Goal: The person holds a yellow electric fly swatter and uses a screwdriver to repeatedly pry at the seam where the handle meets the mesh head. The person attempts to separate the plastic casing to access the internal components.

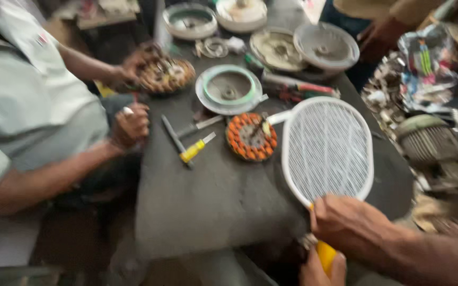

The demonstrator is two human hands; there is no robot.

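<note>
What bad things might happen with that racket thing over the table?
The racket-shaped swatter, held by the right hand and left hand, hangs just above the copper-wound motor stator; lowering it might knock that. Swinging left could hit the yellow-handled screwdriver. The seated person's hand rests nearby too.

White plastic racket (327,150), wire mesh; matt grey tabletop (213,206)
</note>
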